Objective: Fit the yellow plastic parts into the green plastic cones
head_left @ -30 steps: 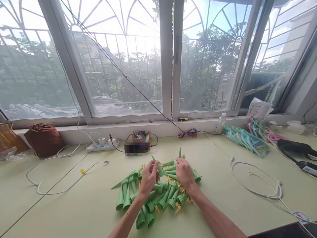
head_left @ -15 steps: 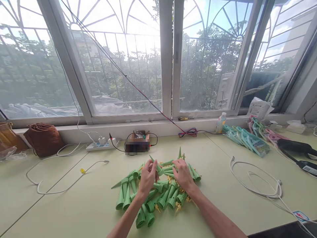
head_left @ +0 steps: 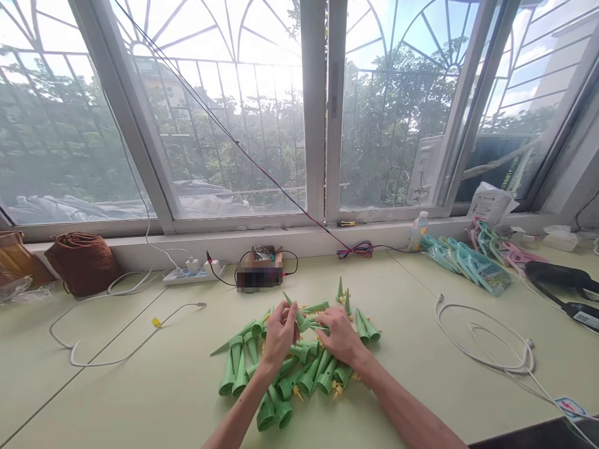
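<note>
My left hand [head_left: 279, 332] is closed around a green plastic cone spike [head_left: 301, 320], its point up and left and its wide end facing my right hand. My right hand [head_left: 340, 333] is over the pile, its fingers bent toward that wide end. Whatever lies between the right fingertips is hidden. Beneath and around both hands lies a heap of similar green spikes [head_left: 306, 376], mixed with small yellow nozzle-like pieces [head_left: 298, 393]. Two green spikes [head_left: 340, 289] stand upright just beyond my right hand.
A white power strip [head_left: 191, 274] and a small open box [head_left: 274, 255] sit near the windowsill. White cables [head_left: 486, 312] loop at right and left. Teal packaged items [head_left: 472, 268], a bottle [head_left: 418, 231] and a black object [head_left: 556, 277] are at back right; a brown bag [head_left: 84, 262] is back left.
My right hand has moved left and slightly down, closer to the spike in my left hand, uncovering a second upright spike. The left hand has barely moved, still holding its spike.
</note>
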A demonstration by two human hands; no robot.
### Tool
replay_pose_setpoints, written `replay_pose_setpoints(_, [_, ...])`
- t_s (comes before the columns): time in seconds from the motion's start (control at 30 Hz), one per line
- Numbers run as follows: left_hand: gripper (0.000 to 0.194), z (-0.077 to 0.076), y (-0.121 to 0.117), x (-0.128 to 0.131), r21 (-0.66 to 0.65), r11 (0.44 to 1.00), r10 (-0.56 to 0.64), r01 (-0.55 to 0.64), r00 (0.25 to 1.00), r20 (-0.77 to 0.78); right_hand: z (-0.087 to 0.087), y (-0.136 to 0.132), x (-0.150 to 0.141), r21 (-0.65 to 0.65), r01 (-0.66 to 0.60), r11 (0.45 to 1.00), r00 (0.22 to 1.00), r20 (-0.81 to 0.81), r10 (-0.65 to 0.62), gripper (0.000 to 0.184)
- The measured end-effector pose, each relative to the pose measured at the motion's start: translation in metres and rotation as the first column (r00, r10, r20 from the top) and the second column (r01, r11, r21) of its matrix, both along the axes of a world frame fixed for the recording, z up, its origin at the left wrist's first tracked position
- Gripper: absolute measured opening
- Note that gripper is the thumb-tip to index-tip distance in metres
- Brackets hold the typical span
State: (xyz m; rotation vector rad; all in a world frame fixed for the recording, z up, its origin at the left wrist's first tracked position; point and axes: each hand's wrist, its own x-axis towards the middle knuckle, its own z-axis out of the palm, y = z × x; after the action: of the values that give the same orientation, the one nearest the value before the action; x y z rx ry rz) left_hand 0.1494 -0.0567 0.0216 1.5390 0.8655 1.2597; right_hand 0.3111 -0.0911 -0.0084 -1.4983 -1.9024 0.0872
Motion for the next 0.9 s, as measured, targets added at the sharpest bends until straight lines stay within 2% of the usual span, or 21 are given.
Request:
replay_pose_setpoints(0.1, [0.037, 0.0003, -0.0003, 0.0009, 0.005, 1.0, 0.003, -0.003, 1.0, -0.005, -0.001, -0.0002, -0.0017, -0.031, -0.04, 0.999, 0.999, 0.013, 0.04, 0.009])
replay_pose_setpoints(0.37, [0.037, 0.0043, -0.0037, 0.0029, -0.023, 1.0, 0.016, -0.017, 1.0, -0.023, -0.0009, -0.0005, -0.0018, -0.062, -0.05, 0.997, 0.999, 0.006, 0.051, 0.011])
replay_pose_setpoints(0.9, [0.034, -0.0014, -0.0034, 0.003, -0.019, 1.0, -0.022, 0.021, 0.998, -0.053, -0.0052, 0.0028, -0.001, -0.132, -0.066, 0.989, 0.997, -0.051, 0.06, 0.016])
